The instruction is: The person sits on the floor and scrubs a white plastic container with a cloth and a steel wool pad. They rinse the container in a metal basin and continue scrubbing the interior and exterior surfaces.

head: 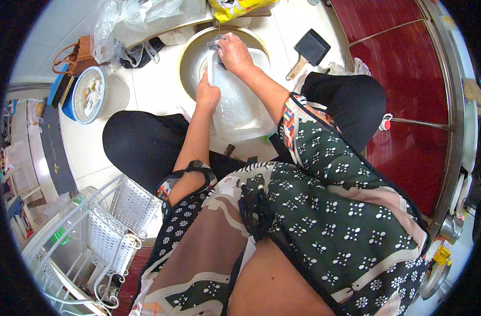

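Note:
A translucent plastic bin [244, 112] leans at a slant over the rim of a round metal basin [182, 59] on the floor in front of me. Its surface looks wet. My left hand [208, 94] grips the bin's pale edge on the left side, the thumb lying along it. In my right hand [236, 55] is a dark mesh scourer [216, 42], pressed close to the far end of that edge. The fingers of my right hand partly cover the scourer. The basin's near side is hidden behind the bin.
A plastic bucket [120, 94] with refuse stands at the left, near a brown woven basket [81, 53]. A black flat-headed tool with a wooden handle [297, 68] lies on the tiles at right. Red cabinet doors [406, 158] flank me; a white metal rack [106, 225] is lower left.

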`<state>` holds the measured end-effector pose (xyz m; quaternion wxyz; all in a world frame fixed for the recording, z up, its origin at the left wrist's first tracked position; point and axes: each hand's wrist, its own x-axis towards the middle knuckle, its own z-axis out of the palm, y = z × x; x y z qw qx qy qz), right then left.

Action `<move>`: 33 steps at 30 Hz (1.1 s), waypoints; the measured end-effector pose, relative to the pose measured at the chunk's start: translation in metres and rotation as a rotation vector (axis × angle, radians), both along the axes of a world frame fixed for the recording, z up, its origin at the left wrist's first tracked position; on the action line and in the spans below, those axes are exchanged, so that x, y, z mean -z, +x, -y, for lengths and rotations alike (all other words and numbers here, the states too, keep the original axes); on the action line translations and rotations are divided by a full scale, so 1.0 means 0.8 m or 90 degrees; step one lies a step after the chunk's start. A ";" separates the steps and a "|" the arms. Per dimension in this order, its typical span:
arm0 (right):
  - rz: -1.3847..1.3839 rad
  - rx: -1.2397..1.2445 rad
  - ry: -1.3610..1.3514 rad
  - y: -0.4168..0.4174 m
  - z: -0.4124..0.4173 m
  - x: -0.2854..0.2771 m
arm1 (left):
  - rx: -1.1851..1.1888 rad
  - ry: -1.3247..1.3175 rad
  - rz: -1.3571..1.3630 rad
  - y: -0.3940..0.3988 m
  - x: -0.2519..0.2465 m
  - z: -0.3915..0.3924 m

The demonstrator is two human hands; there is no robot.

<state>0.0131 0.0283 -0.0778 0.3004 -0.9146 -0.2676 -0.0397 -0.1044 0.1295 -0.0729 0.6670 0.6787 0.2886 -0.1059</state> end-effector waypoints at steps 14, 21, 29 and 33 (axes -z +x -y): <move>0.001 -0.021 0.008 -0.010 0.002 -0.001 | 0.010 0.099 0.055 0.005 0.056 0.007; 0.034 -0.111 -0.008 -0.052 -0.008 -0.009 | -0.010 0.125 0.061 0.000 0.029 0.009; 0.023 0.134 0.035 0.009 0.032 0.032 | -0.050 0.149 0.041 -0.009 0.036 -0.001; 0.011 0.162 0.155 -0.019 0.021 0.001 | -0.069 0.117 0.036 -0.009 0.043 -0.003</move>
